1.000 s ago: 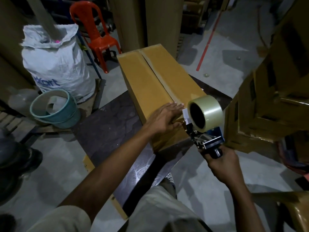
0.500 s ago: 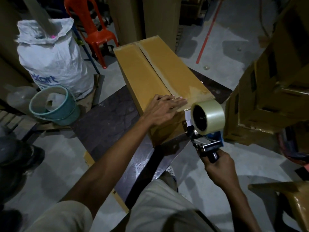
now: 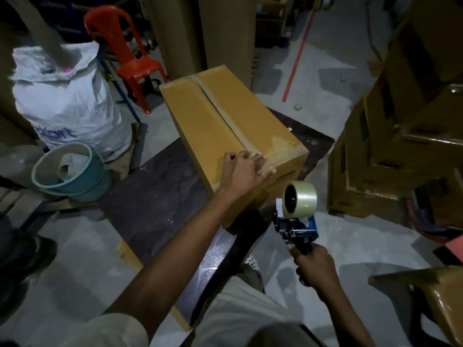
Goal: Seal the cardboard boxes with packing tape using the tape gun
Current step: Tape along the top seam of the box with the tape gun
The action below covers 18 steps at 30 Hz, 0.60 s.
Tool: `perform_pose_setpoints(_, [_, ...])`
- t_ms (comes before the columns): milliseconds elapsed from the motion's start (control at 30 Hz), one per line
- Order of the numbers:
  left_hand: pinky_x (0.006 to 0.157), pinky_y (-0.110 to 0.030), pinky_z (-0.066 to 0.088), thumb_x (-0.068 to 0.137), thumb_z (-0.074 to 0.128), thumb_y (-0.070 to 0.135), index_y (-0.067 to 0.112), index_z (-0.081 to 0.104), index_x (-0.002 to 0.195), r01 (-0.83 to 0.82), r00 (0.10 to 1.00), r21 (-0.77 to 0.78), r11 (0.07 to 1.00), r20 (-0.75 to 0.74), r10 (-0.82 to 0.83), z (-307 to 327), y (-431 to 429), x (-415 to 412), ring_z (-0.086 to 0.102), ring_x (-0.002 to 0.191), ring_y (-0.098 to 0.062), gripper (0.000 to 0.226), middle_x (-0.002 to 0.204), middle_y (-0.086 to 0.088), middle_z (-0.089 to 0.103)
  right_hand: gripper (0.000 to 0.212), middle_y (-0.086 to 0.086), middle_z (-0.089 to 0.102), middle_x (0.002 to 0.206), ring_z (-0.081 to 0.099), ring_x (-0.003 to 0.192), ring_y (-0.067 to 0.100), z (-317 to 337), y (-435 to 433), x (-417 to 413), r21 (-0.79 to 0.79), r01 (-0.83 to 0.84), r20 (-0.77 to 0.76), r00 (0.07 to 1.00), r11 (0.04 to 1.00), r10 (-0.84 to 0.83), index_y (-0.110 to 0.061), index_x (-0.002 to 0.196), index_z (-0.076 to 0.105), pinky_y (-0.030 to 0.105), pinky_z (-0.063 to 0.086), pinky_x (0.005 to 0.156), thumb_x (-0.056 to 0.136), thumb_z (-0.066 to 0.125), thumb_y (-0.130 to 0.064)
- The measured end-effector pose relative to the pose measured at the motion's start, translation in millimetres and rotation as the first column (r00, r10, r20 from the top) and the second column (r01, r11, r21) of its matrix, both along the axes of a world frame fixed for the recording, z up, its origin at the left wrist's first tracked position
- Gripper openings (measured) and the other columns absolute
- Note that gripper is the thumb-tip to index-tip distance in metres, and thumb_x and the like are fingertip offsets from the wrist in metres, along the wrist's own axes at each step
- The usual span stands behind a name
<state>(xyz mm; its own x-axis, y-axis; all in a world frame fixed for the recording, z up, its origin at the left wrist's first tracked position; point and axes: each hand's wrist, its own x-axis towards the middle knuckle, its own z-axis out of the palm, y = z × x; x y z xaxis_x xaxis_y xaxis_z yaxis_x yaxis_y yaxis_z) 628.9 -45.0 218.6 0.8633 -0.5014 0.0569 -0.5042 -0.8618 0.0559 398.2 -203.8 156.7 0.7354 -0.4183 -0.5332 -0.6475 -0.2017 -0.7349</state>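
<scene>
The cardboard box [image 3: 218, 121] lies long on the dark bench [image 3: 155, 196], with its top flaps closed. A pale strip of tape runs along the middle seam. The left hand [image 3: 243, 171] rests on the near end of the top with its fingers nearly straight and apart. The fingertips reach over the near edge and cover the end of the seam.

The right hand [image 3: 315, 266] is clamped around the handle of the blue tape gun [image 3: 298, 229]. It holds the gun in the air just beside the near right corner of the box, not touching it. The clear tape roll [image 3: 300, 202] sits on top of the gun.

To the right, a stack of brown boxes [image 3: 400, 146] stands close to the bench. To the left on the floor are a teal bucket [image 3: 75, 181], a white sack [image 3: 67, 103] and, behind it, a red plastic chair [image 3: 125, 53]. Tall cardboard sheets [image 3: 175, 33] stand behind the box. A red line [image 3: 298, 53] crosses the grey floor beyond.
</scene>
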Motion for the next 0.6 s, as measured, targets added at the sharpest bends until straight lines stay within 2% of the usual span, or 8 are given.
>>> perform_pose_setpoints(100, [0.103, -0.047, 0.032, 0.101, 0.032, 0.067, 0.025, 0.055, 0.141, 0.018, 0.994, 0.036, 0.999, 0.111, -0.021, -5.1, -5.7, -6.7, 0.046, 0.139, -0.022, 0.063, 0.148, 0.005, 0.055, 0.034, 0.005, 0.056, 0.053, 0.052, 0.043, 0.023, 8.9, -6.0, 4.3, 0.039, 0.044, 0.061, 0.997, 0.998, -0.046, -0.011, 0.075, 0.056, 0.035, 0.044, 0.05, 0.091, 0.074, -0.035])
perform_pose_setpoints(200, [0.108, -0.045, 0.036, 0.104, 0.039, 0.058, 0.016, 0.051, 0.144, 0.025, 0.993, 0.003, 1.0, 0.117, -0.025, -2.5, -14.9, -11.6, 0.044, 0.14, -0.028, 0.06, 0.152, -0.003, 0.051, 0.03, 0.007, 0.054, 0.057, 0.048, 0.047, 0.023, 17.4, -5.5, -0.9, 0.139, 0.05, 0.104, 0.992, 0.989, -0.065, -0.011, 0.08, 0.056, 0.033, 0.042, 0.049, 0.095, 0.073, -0.03])
perform_pose_setpoints(267, [0.119, -0.045, 0.027, 0.104, 0.051, 0.045, 0.009, 0.036, 0.155, 0.002, 0.997, 0.002, 1.0, 0.078, -0.003, -11.4, -20.5, -22.2, 0.032, 0.149, -0.034, 0.064, 0.162, -0.012, 0.035, 0.027, 0.008, 0.053, 0.06, 0.047, 0.049, 0.023, 20.6, -2.3, -7.8, 0.191, 0.025, 0.13, 0.99, 0.981, -0.051, -0.009, 0.084, 0.057, 0.033, 0.04, 0.048, 0.097, 0.071, -0.028])
perform_pose_setpoints(333, [0.125, -0.047, 0.02, 0.103, 0.055, 0.032, 0.002, 0.019, 0.16, -0.007, 0.994, 0.039, 0.999, 0.11, 0.002, -25.1, -19.6, -34.5, 0.024, 0.152, -0.037, 0.073, 0.166, -0.02, 0.021, 0.026, 0.009, 0.051, 0.06, 0.045, 0.05, 0.023, 22.2, 0.2, -14.1, 0.226, -0.011, 0.161, 0.987, 0.974, -0.027, -0.008, 0.085, 0.056, 0.032, 0.038, 0.047, 0.098, 0.07, -0.025])
perform_pose_setpoints(400, [0.127, -0.046, 0.014, 0.108, 0.044, 0.034, 0.002, 0.014, 0.16, 0.027, 0.991, 0.001, 1.0, 0.13, -0.027, -27.2, -14.6, -37.5, 0.018, 0.155, -0.034, 0.068, 0.167, -0.02, 0.014, 0.028, 0.01, 0.049, 0.059, 0.044, 0.05, 0.023, 23.6, 0.8, -17.0, 0.235, -0.045, 0.183, 0.983, 0.971, 0.001, -0.008, 0.082, 0.053, 0.032, 0.036, 0.048, 0.098, 0.07, -0.024])
perform_pose_setpoints(500, [0.126, -0.037, -0.004, 0.112, 0.022, 0.037, 0.007, 0.007, 0.162, 0.103, 0.995, -0.065, 0.993, 0.005, -0.103, -10.7, -16.9, -18.9, 0.0, 0.158, -0.025, 0.06, 0.17, -0.012, 0.0, 0.031, 0.012, 0.047, 0.058, 0.042, 0.049, 0.023, 23.9, 2.7, -17.7, 0.246, -0.069, 0.197, 0.98, 0.967, 0.02, -0.009, 0.078, 0.051, 0.032, 0.035, 0.047, 0.098, 0.07, -0.023])
perform_pose_setpoints(600, [0.124, -0.033, -0.003, 0.112, 0.022, 0.037, 0.01, 0.006, 0.163, 0.18, 0.978, -0.038, 0.983, -0.104, -0.183, 0.9, -24.4, -0.4, 0.001, 0.157, -0.023, 0.059, 0.17, -0.009, 0.001, 0.031, 0.013, 0.045, 0.059, 0.041, 0.049, 0.023, 23.1, 5.1, -19.4, 0.285, -0.079, 0.217, 0.976, 0.955, 0.015, -0.007, 0.078, 0.05, 0.032, 0.034, 0.047, 0.098, 0.07, -0.02])
